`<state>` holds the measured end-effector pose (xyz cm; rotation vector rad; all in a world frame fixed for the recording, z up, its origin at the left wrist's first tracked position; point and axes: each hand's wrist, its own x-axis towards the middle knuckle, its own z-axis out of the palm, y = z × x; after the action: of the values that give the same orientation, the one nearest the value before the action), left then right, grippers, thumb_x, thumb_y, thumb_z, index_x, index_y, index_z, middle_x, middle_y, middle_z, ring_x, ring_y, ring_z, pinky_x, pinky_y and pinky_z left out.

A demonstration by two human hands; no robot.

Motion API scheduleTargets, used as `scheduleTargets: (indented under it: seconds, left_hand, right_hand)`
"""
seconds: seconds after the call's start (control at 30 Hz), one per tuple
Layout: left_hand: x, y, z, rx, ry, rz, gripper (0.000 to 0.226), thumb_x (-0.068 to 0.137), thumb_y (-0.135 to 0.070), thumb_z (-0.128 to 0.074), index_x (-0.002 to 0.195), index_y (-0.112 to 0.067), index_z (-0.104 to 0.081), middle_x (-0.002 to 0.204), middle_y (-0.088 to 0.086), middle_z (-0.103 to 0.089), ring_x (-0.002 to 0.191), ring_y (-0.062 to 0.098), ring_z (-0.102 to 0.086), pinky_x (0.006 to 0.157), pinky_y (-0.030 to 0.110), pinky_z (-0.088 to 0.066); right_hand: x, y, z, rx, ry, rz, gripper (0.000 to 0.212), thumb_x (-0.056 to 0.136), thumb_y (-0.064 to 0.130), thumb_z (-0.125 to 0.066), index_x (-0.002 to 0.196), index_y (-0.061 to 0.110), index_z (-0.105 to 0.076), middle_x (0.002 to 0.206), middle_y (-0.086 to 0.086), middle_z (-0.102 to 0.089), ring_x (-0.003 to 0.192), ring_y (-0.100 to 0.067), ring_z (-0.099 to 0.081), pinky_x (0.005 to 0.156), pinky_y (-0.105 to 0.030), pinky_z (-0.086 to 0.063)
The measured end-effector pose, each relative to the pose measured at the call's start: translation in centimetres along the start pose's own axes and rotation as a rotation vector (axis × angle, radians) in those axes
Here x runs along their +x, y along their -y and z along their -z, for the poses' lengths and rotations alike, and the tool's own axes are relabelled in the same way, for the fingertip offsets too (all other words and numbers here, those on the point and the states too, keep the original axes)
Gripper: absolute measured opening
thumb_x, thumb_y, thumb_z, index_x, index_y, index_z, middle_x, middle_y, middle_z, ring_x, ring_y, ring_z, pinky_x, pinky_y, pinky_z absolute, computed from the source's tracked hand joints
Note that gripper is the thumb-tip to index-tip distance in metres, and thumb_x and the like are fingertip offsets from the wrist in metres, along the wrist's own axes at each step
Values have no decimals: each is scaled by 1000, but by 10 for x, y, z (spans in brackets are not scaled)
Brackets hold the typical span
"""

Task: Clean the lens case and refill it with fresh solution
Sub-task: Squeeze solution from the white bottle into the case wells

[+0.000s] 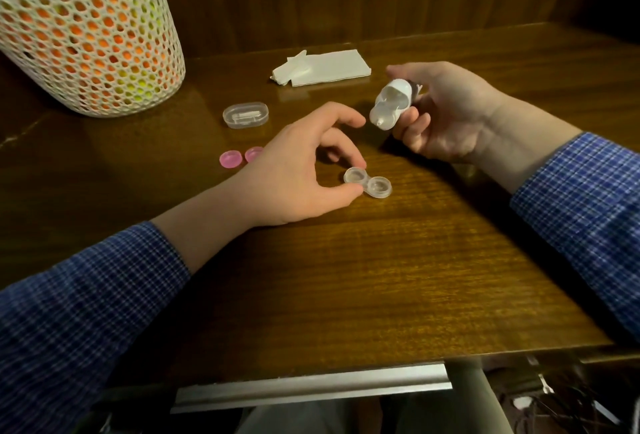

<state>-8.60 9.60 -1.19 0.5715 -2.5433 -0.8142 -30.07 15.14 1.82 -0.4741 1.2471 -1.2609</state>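
Head view: left hand (298, 170) pinches the case (367, 183) steady — right hand (446, 111) grips the bottle (389, 104), nozzle tipped toward it for filling.

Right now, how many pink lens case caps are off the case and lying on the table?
2. One round pink cap lies left of the left hand; a second pink cap sits beside it, partly hidden by that hand. Others could be hidden under the hand.
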Motion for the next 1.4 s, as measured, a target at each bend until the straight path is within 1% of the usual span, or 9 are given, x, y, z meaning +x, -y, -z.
scheduleTargets:
  seconds: [0.1,0.2,0.3,0.4,0.6,0.73,0.93,1.4]
  left_hand:
    - [-1,1,1,9,-21,2,67,81,-26,-85,138,-29,-49,99,-22,-74,103,-9,-64,83,-1,-39]
    - [-3,2,3,21,-35,20,64,81,-29,-84,135,-30,-51,98,-23,-74,102,-9,-63,83,-1,-40]
    - [-5,3,3,43,-59,38,64,80,-30,-85,134,-29,-52,94,-21,-75,100,-11,-63,79,-2,-40]
    - [-5,3,2,68,-73,60,64,80,-31,-86,133,-30,-52,92,-22,-74,98,-13,-61,76,-3,-40]
    - [-5,1,4,97,-84,86,64,80,-33,-86,134,-30,-52,91,-21,-73,100,-13,-60,78,-4,-39]
    - [-6,-1,5,101,-79,98,63,80,-33,-86,134,-30,-52,91,-19,-74,99,-11,-61,78,-4,-39]
    - [-6,-3,6,96,-73,100,61,80,-32,-86,132,-29,-53,91,-19,-74,97,-10,-62,76,-3,-40]
    - [-6,-2,5,86,-79,86,60,80,-30,-86,131,-27,-54,89,-18,-74,96,-11,-63,75,-3,-40]
  right_hand:
    - [0,1,1,-21,-4,-8,25,95,35,-66,102,11,-59,69,-5,-68,42,-4,-48,33,-12,-37]
    - [-2,0,3,-112,20,-4,26,96,35,-64,99,10,-59,68,-5,-69,42,-4,-47,34,-11,-35]
    - [-4,-2,1,-203,30,20,29,97,37,-63,107,11,-57,70,-5,-68,43,-4,-47,33,-13,-35]
    - [-2,-6,-4,-309,8,61,37,96,40,-65,117,12,-53,63,-2,-68,42,-5,-49,34,-14,-36]
    - [-1,-11,-10,-399,11,130,37,97,42,-65,115,11,-55,65,1,-68,44,-6,-47,37,-15,-34]
    - [-2,-14,-12,-428,-3,160,36,96,42,-65,111,9,-58,73,-2,-65,46,-7,-46,37,-16,-33]
    - [-4,-15,-14,-432,-29,178,30,97,40,-65,102,12,-59,81,-5,-65,47,-8,-46,38,-15,-32]
    - [-6,-16,-16,-423,-48,189,27,97,40,-65,100,14,-58,80,-4,-66,49,-8,-45,39,-16,-31]
